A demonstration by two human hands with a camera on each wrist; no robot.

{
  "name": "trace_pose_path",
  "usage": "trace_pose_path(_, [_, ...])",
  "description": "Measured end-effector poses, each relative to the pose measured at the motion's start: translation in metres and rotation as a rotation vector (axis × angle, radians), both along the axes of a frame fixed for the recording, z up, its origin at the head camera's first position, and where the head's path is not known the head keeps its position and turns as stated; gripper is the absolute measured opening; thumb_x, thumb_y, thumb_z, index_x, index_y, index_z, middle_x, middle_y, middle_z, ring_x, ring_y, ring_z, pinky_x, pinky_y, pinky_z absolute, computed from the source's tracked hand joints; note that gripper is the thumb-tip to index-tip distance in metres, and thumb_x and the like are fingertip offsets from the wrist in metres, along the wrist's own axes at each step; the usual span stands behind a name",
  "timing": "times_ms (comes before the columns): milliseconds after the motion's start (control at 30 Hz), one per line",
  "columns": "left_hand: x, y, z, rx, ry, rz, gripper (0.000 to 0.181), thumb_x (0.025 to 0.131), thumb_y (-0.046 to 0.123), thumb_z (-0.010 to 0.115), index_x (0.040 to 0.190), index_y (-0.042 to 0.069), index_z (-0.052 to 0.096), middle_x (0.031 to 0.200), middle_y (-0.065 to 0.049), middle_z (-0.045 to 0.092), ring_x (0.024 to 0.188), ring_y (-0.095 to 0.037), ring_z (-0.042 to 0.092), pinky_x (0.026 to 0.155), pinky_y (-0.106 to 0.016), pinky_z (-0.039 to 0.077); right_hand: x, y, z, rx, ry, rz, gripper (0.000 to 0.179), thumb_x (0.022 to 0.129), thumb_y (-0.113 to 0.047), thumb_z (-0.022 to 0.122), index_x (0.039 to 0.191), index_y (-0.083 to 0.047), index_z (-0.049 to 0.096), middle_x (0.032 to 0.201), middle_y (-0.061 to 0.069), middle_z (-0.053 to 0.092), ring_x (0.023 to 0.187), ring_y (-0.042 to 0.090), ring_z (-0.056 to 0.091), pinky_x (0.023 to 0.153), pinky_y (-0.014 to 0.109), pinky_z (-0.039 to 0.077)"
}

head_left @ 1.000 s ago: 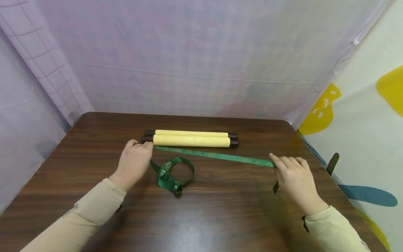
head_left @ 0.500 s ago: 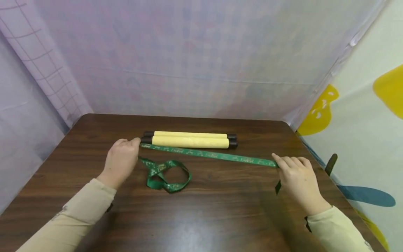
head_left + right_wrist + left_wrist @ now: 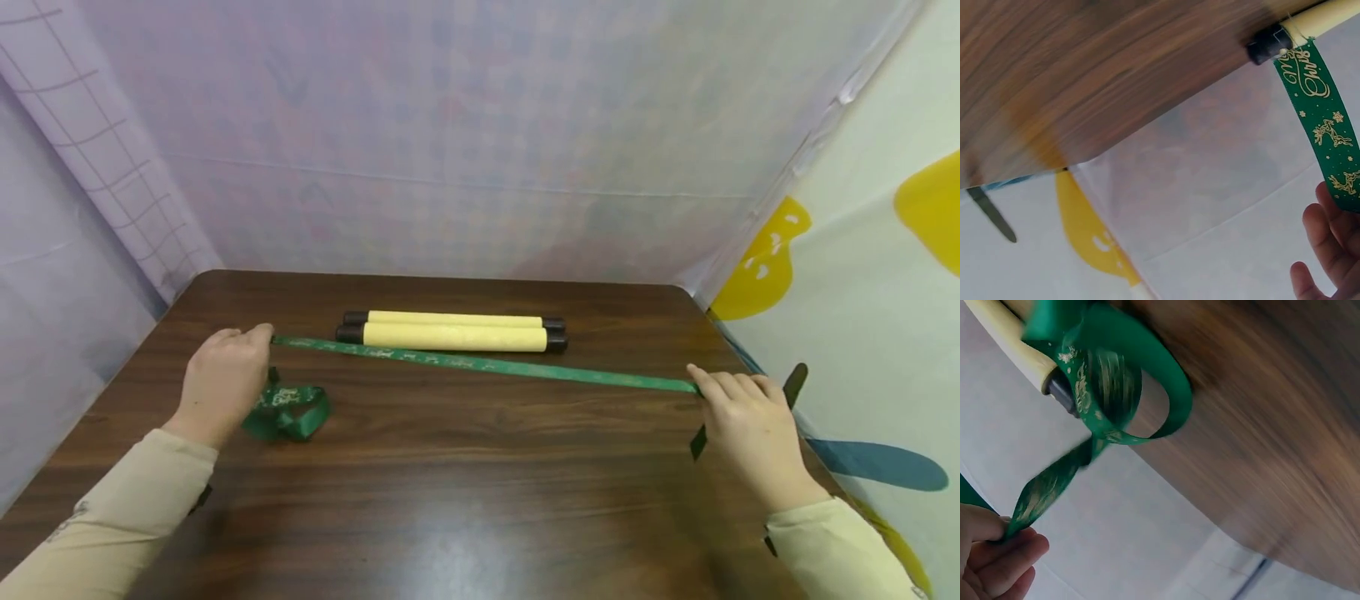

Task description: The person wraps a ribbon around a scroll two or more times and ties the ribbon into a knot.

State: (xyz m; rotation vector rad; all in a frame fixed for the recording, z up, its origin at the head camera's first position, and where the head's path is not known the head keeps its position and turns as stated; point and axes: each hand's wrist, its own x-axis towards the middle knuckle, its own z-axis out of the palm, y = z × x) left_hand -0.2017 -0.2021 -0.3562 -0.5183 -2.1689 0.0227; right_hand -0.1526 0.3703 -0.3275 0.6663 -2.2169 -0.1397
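A green ribbon (image 3: 480, 364) with gold print runs taut between my two hands in the head view. My left hand (image 3: 228, 379) pinches it between thumb and fingers; the rest of the ribbon (image 3: 1175, 394) hangs below that hand in loose loops. At the other side my right hand (image 3: 750, 429) pinches the ribbon close to its end, and a short tail (image 3: 698, 442) dangles beneath. Gold reindeer, snowflakes and lettering show on the ribbon (image 3: 1316, 106) in the right wrist view. Two yellow rolls (image 3: 454, 337) with dark end caps lie side by side behind the stretched ribbon.
All this is over a dark brown wooden table (image 3: 480, 500) with rounded far corners. A pale curtain (image 3: 450, 142) hangs behind it. On the right is a white sheet (image 3: 862, 350) with yellow and blue shapes.
My left hand has moved left, drawing the loose loops along, and my right hand has shifted slightly right. The stretch of ribbon between them is longer. The yellow rolls stay put.
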Motion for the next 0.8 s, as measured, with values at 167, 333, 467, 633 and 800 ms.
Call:
trace_pose_path(167, [0.003,-0.018,0.002,-0.002,0.026,0.012,0.013,0.069,-0.019,0.059,0.081,-0.014,0.058,0.053,-0.022,0.055,0.042,-0.033,0.052,0.074,-0.045,0.051,-0.003,0.011,-0.001,-0.007,0.013,0.000,0.043,0.098,-0.017,0.026,0.115,0.000,0.062,0.088,0.015,0.066,0.077,0.033,0.059,0.074,0.051,0.042])
trace_pose_path(333, [0.007,-0.035,0.003,0.018,0.052,0.036,0.012,0.070,-0.018,0.056,0.081,-0.013,0.057,0.051,-0.022,0.053,0.045,-0.037,0.054,0.072,-0.046,0.051,-0.004,0.025,-0.001,0.034,-0.033,-0.029,0.057,0.102,-0.030,0.015,0.117,0.001,0.060,0.090,0.017,0.065,0.078,0.034,0.059,0.074,0.051,0.042])
trace_pose_path(467, [0.010,-0.046,0.004,0.035,0.082,0.069,0.007,0.077,-0.015,0.052,0.081,-0.014,0.057,0.049,-0.023,0.051,0.046,-0.039,0.053,0.065,-0.047,0.050,-0.005,0.038,-0.001,0.062,-0.057,-0.043,0.056,0.102,-0.031,0.017,0.120,0.002,0.058,0.091,0.018,0.064,0.081,0.035,0.058,0.073,0.051,0.042])
trace_pose_path(633, [0.012,-0.058,0.005,0.052,0.115,0.096,0.017,0.088,-0.008,0.040,0.079,-0.012,0.055,0.047,-0.023,0.048,0.048,-0.042,0.051,0.049,-0.050,0.046,-0.005,0.052,-0.002,0.064,-0.054,-0.065,0.036,0.093,-0.015,0.042,0.122,0.001,0.057,0.094,0.019,0.063,0.084,0.037,0.057,0.072,0.053,0.041])
trace_pose_path(800, [0.013,-0.073,0.003,0.090,0.116,0.105,0.015,0.086,-0.007,0.042,0.077,-0.011,0.053,0.048,-0.024,0.047,0.047,-0.045,0.048,0.039,-0.052,0.037,-0.005,0.063,-0.005,0.063,-0.035,-0.089,0.045,0.100,-0.026,0.028,0.120,0.000,0.059,0.092,0.019,0.063,0.083,0.037,0.056,0.071,0.055,0.040])
